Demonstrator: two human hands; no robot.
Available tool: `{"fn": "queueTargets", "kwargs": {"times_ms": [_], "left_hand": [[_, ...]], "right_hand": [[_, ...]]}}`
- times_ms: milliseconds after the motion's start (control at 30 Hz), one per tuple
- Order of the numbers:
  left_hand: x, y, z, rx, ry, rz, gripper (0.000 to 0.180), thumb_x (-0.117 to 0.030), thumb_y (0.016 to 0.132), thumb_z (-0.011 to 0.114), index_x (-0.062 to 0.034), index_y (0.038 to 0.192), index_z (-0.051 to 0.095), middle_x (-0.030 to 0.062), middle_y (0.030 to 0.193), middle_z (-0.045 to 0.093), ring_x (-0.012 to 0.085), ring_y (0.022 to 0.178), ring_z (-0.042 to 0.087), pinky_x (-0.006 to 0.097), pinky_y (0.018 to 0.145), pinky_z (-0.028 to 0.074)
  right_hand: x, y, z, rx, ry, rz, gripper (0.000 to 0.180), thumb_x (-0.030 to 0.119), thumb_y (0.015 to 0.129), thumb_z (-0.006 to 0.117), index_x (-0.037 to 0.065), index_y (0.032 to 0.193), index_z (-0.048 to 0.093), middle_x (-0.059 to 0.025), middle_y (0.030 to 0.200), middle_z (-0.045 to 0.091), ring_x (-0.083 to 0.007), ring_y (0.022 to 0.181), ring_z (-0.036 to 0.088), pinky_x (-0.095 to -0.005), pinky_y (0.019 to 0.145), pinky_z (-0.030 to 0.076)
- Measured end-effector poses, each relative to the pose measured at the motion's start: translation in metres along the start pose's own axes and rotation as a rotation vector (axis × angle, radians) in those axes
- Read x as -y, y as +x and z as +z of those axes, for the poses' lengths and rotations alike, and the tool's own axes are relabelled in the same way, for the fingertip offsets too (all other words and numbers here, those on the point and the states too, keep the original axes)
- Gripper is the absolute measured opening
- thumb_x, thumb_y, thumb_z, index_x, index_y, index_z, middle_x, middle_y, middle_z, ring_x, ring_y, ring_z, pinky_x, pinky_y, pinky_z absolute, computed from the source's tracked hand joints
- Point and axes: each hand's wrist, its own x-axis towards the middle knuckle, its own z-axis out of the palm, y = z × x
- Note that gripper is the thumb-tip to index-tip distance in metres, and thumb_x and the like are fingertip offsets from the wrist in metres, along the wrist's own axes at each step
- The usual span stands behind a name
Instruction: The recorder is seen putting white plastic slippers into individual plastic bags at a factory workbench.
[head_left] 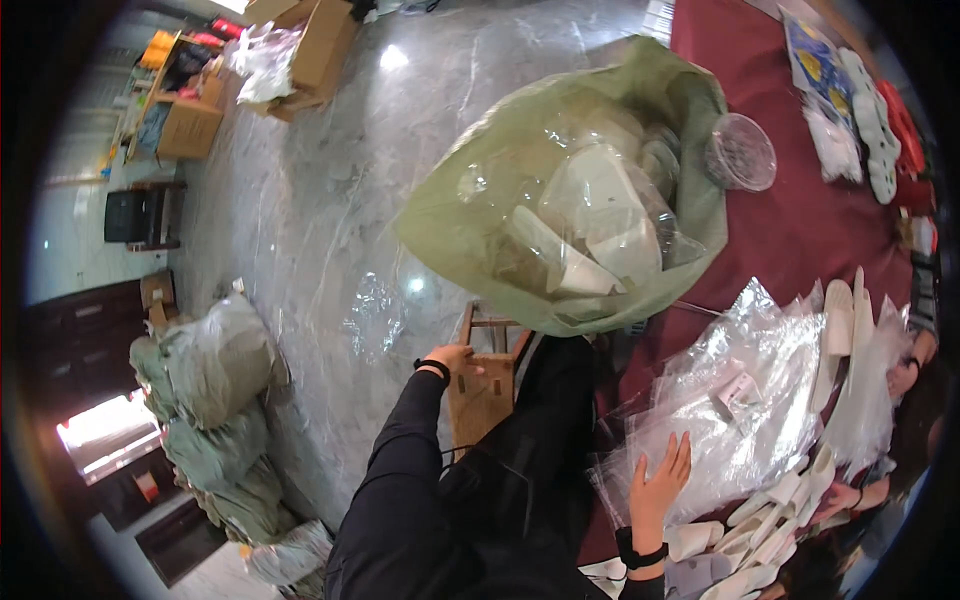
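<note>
My left hand (452, 359) grips the edge of a small wooden stool (478, 398), which stands on the floor by my legs. My right hand (660, 482) is open, fingers stretched out, over the near edge of a spread stack of clear plastic bags (690, 425). On those bags lies a small white-and-pink box (736, 397). Ahead of me stands a big green woven sack (470, 225), its mouth wide, with white slippers (600, 205) in clear plastic inside. Pale slippers (755, 530) lie heaped beyond my right wrist.
The bags lie on a dark red cloth-covered table (790, 235). A clear round tub (741, 152) sits beside the sack. Full sacks (225, 350) are piled at left on the grey floor (330, 230). Another person's hands (905, 372) are at the far right. Cardboard boxes (322, 55) stand at upper left.
</note>
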Motion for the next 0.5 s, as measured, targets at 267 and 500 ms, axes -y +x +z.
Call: {"fn": "queueTargets", "kwargs": {"times_ms": [267,500], "left_hand": [[0.116,-0.107,0.067,0.481,0.020,-0.467,0.108,-0.085,0.064,0.047,-0.0149,0.145,0.028,0.0119,0.148,0.029,0.0291,0.135,0.031,0.043,0.111,0.025],[0.182,-0.136,0.116,0.295,-0.266,-0.599,0.092,-0.072,0.069,0.060,-0.0125,0.137,0.040,0.0111,0.134,0.049,0.0295,0.124,0.047,0.044,0.099,0.040]], "right_hand": [[0.004,0.007,0.019,0.029,-0.113,-0.056,0.059,0.019,0.085,0.055,0.000,0.137,0.034,-0.0208,0.142,0.032,-0.0379,0.130,0.032,-0.0480,0.107,0.024],[0.060,0.009,0.013,-0.089,0.196,-0.285,0.030,0.002,0.086,0.053,-0.004,0.115,0.052,-0.0203,0.113,0.055,-0.0372,0.104,0.052,-0.0439,0.090,0.040]]}}
